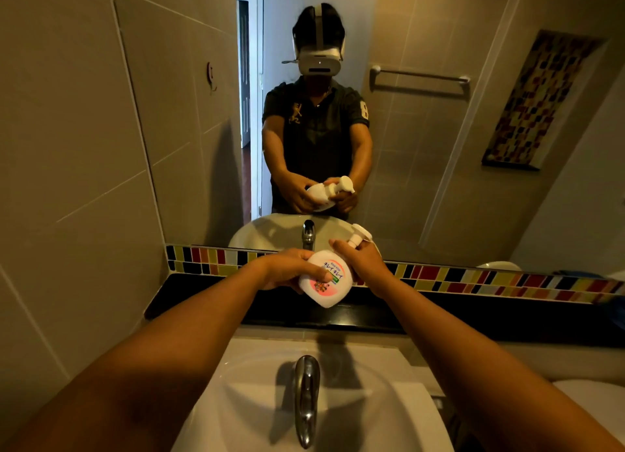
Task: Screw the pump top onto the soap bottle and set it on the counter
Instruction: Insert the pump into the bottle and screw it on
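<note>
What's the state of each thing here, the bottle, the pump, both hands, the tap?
Soap bottle: held in the air above the counter, tilted, label facing the camera.
Pump top: at the bottle's neck; whether fully screwed on cannot be told.
Left hand: gripping the bottle's body.
Right hand: closed around the pump collar.
Faucet: no water running.
Counter: dark, bottle not yet set on it.

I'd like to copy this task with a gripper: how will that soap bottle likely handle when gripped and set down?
The soap bottle looks like smooth, rounded white plastic, so it may slip or squash a little. The left hand wraps its body while the right hand holds the pump top. Tall pump and narrow body: probably tippy on the counter.
</note>
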A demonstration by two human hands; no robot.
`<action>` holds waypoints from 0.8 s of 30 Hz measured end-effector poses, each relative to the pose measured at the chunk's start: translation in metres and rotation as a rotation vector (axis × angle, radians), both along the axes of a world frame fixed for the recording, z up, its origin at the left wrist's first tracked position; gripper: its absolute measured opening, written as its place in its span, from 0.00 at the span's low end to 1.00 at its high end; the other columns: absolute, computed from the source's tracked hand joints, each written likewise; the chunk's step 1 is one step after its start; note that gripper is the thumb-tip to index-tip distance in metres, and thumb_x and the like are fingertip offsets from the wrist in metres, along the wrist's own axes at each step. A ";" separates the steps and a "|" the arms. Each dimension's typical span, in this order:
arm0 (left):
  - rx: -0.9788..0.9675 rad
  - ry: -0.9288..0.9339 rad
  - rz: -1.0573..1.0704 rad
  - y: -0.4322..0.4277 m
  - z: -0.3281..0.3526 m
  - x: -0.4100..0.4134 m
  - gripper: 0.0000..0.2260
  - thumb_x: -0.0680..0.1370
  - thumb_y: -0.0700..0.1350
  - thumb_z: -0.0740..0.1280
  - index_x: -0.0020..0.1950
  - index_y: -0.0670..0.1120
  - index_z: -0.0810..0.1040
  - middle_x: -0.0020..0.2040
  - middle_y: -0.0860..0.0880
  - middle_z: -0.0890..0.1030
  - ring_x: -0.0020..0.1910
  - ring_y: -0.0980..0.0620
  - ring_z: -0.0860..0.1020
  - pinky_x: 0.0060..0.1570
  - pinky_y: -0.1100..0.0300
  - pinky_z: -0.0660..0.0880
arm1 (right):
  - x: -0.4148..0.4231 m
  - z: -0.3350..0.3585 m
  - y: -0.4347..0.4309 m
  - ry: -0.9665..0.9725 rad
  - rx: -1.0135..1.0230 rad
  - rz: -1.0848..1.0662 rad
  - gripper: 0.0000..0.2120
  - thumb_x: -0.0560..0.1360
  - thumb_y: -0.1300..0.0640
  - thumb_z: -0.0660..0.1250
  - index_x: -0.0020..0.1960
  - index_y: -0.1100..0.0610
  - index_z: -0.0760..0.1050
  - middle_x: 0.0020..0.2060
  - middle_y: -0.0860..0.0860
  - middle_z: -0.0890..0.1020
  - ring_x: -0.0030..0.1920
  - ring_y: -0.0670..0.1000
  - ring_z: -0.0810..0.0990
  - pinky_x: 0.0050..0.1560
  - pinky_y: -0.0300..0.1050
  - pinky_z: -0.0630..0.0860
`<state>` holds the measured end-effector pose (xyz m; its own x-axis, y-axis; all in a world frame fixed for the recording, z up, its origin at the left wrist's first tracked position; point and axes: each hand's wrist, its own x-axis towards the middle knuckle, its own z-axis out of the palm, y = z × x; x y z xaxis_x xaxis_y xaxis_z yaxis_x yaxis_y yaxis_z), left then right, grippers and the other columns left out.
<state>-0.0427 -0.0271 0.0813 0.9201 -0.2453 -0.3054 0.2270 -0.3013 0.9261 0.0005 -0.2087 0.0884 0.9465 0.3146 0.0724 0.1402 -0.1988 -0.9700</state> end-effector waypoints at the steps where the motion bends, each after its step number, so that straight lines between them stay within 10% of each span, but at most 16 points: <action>1: -0.057 0.058 -0.030 0.003 0.002 0.000 0.17 0.71 0.47 0.74 0.58 0.49 0.78 0.53 0.47 0.85 0.53 0.48 0.83 0.43 0.58 0.82 | -0.001 0.001 -0.001 0.005 -0.001 0.020 0.10 0.74 0.49 0.71 0.46 0.56 0.77 0.44 0.63 0.85 0.46 0.63 0.85 0.51 0.61 0.82; 12: 0.063 -0.086 0.030 -0.001 -0.003 0.000 0.19 0.70 0.44 0.75 0.59 0.47 0.78 0.53 0.47 0.84 0.53 0.47 0.83 0.53 0.52 0.80 | 0.007 -0.001 0.004 -0.088 -0.213 -0.034 0.09 0.70 0.48 0.71 0.40 0.54 0.79 0.38 0.57 0.86 0.39 0.55 0.86 0.48 0.59 0.83; 24: 0.129 -0.236 0.146 -0.019 -0.014 0.002 0.17 0.66 0.46 0.78 0.50 0.53 0.76 0.45 0.54 0.82 0.46 0.55 0.82 0.40 0.62 0.78 | 0.021 -0.012 0.006 -0.055 -0.196 -0.118 0.08 0.68 0.48 0.71 0.39 0.52 0.77 0.35 0.52 0.85 0.39 0.55 0.85 0.45 0.54 0.83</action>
<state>-0.0403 -0.0462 0.0672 0.9920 -0.0782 -0.0989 0.0596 -0.4003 0.9144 0.0217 -0.2024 0.0766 0.9739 0.2150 0.0731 0.1563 -0.4009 -0.9027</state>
